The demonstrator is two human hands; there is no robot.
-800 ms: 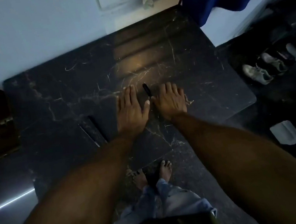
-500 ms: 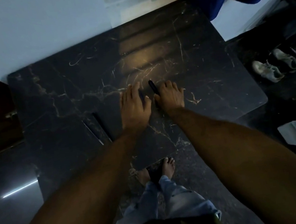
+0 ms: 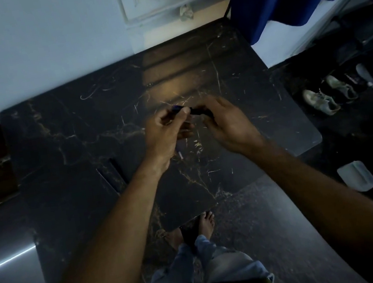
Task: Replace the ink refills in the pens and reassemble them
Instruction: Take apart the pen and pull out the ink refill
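Since earlier frame: both hands raised off the table (image 3: 288,130), pen (image 3: 196,111) lifted with them.
Pen: dark, held level above table centre, spanning between the two hands.
Left hand (image 3: 169,129): fingertips pinched on pen's left end, a blue tip showing just past the thumb.
Right hand (image 3: 225,120): fingers curled round pen's right end.
Refills (image 3: 112,171): two thin dark sticks, flat on table, left of left wrist.
Small pale piece (image 3: 180,154): on table below the hands.
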